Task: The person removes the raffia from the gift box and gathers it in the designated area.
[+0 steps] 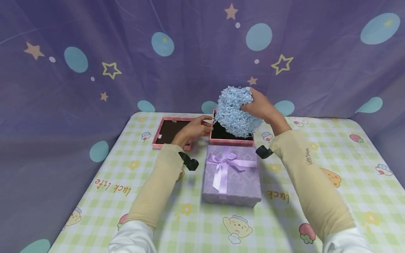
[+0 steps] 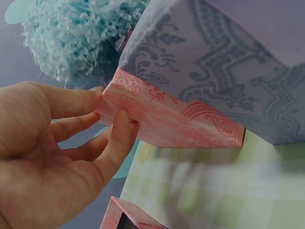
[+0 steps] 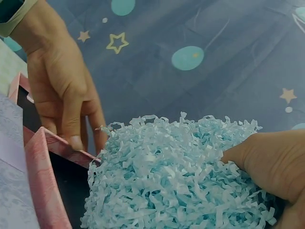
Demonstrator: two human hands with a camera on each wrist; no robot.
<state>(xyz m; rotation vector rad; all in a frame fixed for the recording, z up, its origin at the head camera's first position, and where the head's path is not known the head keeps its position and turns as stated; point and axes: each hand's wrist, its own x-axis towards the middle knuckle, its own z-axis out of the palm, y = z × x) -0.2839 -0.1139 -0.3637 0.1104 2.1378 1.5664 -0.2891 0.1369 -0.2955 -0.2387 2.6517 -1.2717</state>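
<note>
My right hand [image 1: 260, 105] grips a big clump of light-blue shredded paper [image 1: 235, 116], thumb pressed into it, above a pink box [image 1: 232, 142] with a black inside. The clump hides much of that inside. At the box's left wall is my left hand [image 1: 196, 129], its fingers mostly straight. In the left wrist view its fingertips [image 2: 123, 117] touch the pink patterned side [image 2: 167, 121] near a corner. The right wrist view shows a fingertip of the left hand [image 3: 66, 90] right at the rim [image 3: 47, 136].
A pink lid or shallow tray [image 1: 158, 140] with a dark inside lies left of the pink box, partly behind my left hand. Nearer to me stands a closed purple gift box [image 1: 232, 182] with a ribbon bow. A purple curtain [image 1: 202, 70] hangs behind the checked tablecloth [image 1: 177, 225].
</note>
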